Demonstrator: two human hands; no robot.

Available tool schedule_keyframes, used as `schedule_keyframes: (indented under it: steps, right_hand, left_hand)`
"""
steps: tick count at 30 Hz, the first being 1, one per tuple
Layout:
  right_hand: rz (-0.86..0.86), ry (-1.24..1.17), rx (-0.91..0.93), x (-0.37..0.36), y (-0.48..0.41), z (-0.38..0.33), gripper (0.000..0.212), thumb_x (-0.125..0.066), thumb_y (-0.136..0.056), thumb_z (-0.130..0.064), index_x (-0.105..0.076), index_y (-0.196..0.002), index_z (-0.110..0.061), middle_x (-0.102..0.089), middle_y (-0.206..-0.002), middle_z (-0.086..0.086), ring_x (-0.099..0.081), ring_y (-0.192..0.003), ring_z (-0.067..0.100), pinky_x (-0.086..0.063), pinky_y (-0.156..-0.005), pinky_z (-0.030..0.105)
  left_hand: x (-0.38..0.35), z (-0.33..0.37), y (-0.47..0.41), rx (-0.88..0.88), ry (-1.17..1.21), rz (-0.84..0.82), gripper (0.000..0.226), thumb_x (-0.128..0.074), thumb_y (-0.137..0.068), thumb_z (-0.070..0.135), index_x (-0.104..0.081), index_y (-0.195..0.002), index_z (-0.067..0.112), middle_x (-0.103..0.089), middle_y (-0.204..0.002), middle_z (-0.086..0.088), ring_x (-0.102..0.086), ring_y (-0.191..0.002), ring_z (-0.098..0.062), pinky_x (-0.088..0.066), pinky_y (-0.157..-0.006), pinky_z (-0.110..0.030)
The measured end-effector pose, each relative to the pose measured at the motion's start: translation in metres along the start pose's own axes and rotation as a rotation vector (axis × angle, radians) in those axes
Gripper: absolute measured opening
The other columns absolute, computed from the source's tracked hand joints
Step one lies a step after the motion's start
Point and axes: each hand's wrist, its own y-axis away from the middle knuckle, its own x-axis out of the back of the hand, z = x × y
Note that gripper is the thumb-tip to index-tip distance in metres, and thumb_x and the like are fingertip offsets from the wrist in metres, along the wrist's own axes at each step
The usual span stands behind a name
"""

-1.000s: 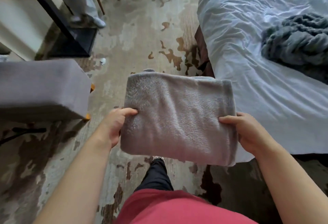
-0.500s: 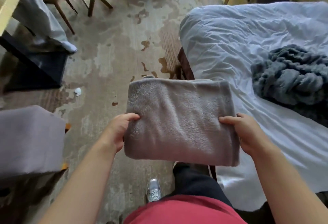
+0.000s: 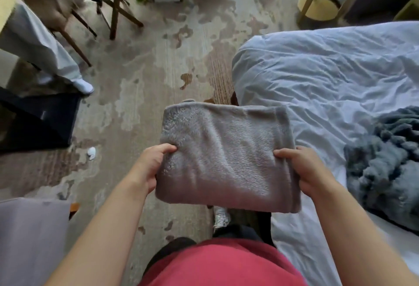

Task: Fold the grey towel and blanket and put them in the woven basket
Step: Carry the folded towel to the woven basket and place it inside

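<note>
The folded grey towel is held flat in the air by both hands, mostly above the floor, its right end over the near edge of the bed. The left hand pinches its left side, thumb on top; the right hand pinches the right side likewise, fingers apparently curled beneath, though hidden. The blanket lies rumpled on the bed, well in from its rounded corner.
</note>
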Motion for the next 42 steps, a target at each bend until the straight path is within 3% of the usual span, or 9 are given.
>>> schedule_keyframes:
  steps: [2,9,16,20,24,29,37,39,42]
  right_hand:
    - [0.002,0.003,0.017,-0.010,-0.032,-0.036,0.024,-0.070,-0.073,-0.004,-0.065,-0.097,-0.001,-0.072,-0.079,0.017,-0.068,-0.067,0.028,-0.056,-0.063,0.036]
    - [-0.036,-0.018,-0.001,-0.061,-0.142,-0.123,0.023,-0.069,-0.072,0.001,-0.066,-0.095,0.000,-0.072,-0.078,0.017,-0.068,-0.068,0.028,-0.057,-0.067,0.036]
    - [0.060,0.018,-0.039,-0.118,-0.273,-0.216,0.030,-0.074,-0.070,-0.006,-0.064,-0.098,0.000,-0.073,-0.079,0.014,-0.069,-0.066,0.024,-0.053,-0.061,0.031]
    - [0.146,0.030,-0.019,-0.144,-0.338,-0.296,0.029,-0.073,-0.070,-0.007,-0.065,-0.097,0.003,-0.071,-0.078,0.017,-0.066,-0.067,0.028,-0.054,-0.069,0.038]
    - [0.222,0.023,0.021,-0.155,-0.388,-0.372,0.027,-0.074,-0.068,-0.012,-0.066,-0.093,-0.002,-0.071,-0.081,0.016,-0.067,-0.071,0.030,-0.055,-0.071,0.040]
    - [0.286,0.001,-0.001,-0.152,-0.462,-0.436,0.028,-0.074,-0.069,-0.013,-0.066,-0.092,-0.001,-0.071,-0.079,0.015,-0.067,-0.072,0.030,-0.054,-0.068,0.037]
    - [0.277,-0.066,-0.076,-0.138,-0.628,-0.548,0.027,-0.072,-0.074,-0.011,-0.066,-0.098,0.000,-0.071,-0.092,0.018,-0.068,-0.078,0.031,-0.052,-0.069,0.035]
    - [0.270,-0.061,-0.079,-0.134,-0.659,-0.583,0.023,-0.071,-0.075,-0.012,-0.065,-0.094,-0.001,-0.071,-0.091,0.017,-0.066,-0.077,0.030,-0.050,-0.068,0.034]
    - [0.253,-0.056,-0.067,-0.126,-0.705,-0.643,0.025,-0.071,-0.074,-0.014,-0.066,-0.095,-0.001,-0.070,-0.087,0.014,-0.064,-0.076,0.028,-0.048,-0.070,0.034]
  left_hand:
    - [-0.012,0.033,-0.022,-0.014,0.004,0.028,0.016,-0.058,-0.085,0.012,-0.069,-0.093,0.004,-0.072,-0.077,-0.013,-0.069,-0.061,-0.022,-0.053,-0.053,-0.024]
    - [-0.034,0.140,-0.114,0.009,-0.004,0.080,0.017,-0.059,-0.085,0.013,-0.069,-0.093,0.003,-0.073,-0.071,-0.011,-0.070,-0.057,-0.020,-0.051,-0.046,-0.021]
    - [-0.068,0.272,-0.257,0.032,-0.044,0.004,0.031,-0.058,-0.084,0.012,-0.066,-0.111,-0.002,-0.067,-0.105,-0.023,-0.066,-0.081,-0.031,-0.054,-0.069,-0.033]
    - [-0.099,0.363,-0.325,0.000,-0.080,-0.054,0.023,-0.059,-0.084,0.010,-0.067,-0.104,0.000,-0.069,-0.086,-0.018,-0.068,-0.055,-0.020,-0.052,-0.047,-0.021]
    - [-0.138,0.444,-0.377,-0.014,-0.130,-0.099,0.013,-0.058,-0.086,0.012,-0.069,-0.088,0.005,-0.072,-0.068,-0.009,-0.068,-0.054,-0.017,-0.051,-0.047,-0.019]
    - [-0.194,0.524,-0.446,-0.011,-0.187,-0.161,0.020,-0.060,-0.084,0.013,-0.070,-0.099,0.004,-0.072,-0.092,-0.015,-0.069,-0.075,-0.025,-0.053,-0.067,-0.029]
    - [-0.324,0.643,-0.568,0.003,-0.270,-0.115,0.012,-0.060,-0.085,0.013,-0.069,-0.088,0.006,-0.073,-0.068,-0.007,-0.069,-0.056,-0.018,-0.048,-0.048,-0.020]
    - [-0.352,0.678,-0.584,0.001,-0.255,-0.125,0.014,-0.060,-0.085,0.013,-0.070,-0.090,0.003,-0.074,-0.071,-0.011,-0.070,-0.056,-0.019,-0.049,-0.043,-0.019]
    - [-0.388,0.731,-0.611,-0.041,-0.246,-0.107,0.019,-0.063,-0.083,0.014,-0.070,-0.096,0.002,-0.074,-0.082,-0.016,-0.071,-0.064,-0.024,-0.051,-0.049,-0.024]
